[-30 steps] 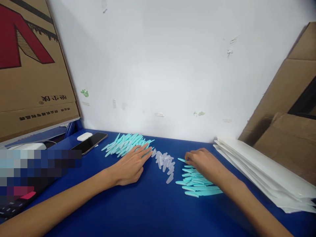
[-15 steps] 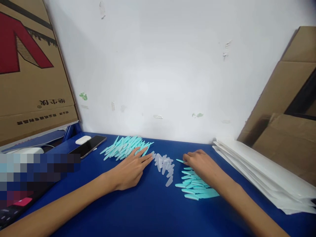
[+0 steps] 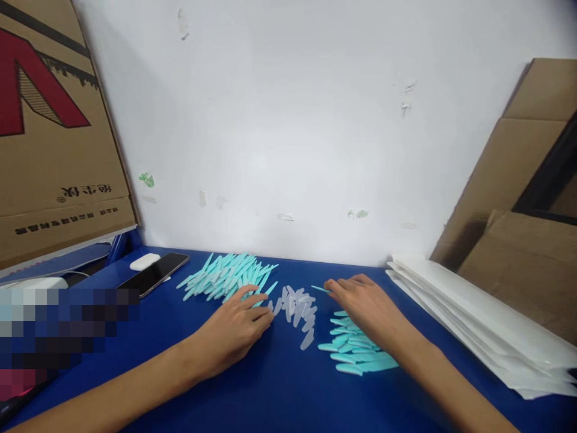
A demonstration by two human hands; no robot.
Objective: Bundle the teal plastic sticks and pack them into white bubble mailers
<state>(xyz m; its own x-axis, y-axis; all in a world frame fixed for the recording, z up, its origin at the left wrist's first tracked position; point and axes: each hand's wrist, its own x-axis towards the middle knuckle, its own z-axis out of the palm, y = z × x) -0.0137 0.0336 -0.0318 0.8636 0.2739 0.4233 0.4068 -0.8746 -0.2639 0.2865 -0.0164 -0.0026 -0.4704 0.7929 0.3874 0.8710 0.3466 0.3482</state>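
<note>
Our right hand's grip [image 3: 360, 304] pinches a teal stick [image 3: 319, 288] at two o'clock from the translucent pieces [image 3: 297, 310]; our left hand's grip [image 3: 238, 325] we cannot tell. White sheets [image 3: 469, 328] lie at three o'clock, a phone [image 3: 160, 274] toward nine.

Blue table [image 3: 279, 397]: wide lane open nearest me. Translucent pieces [image 3: 289, 307] bar the middle; only a narrow strip separates them from the right-hand turquoise pile [image 3: 356, 347]. Wall [image 3: 279, 132] stops my reach behind; white sheets [image 3: 460, 325] obstruct far right.
</note>
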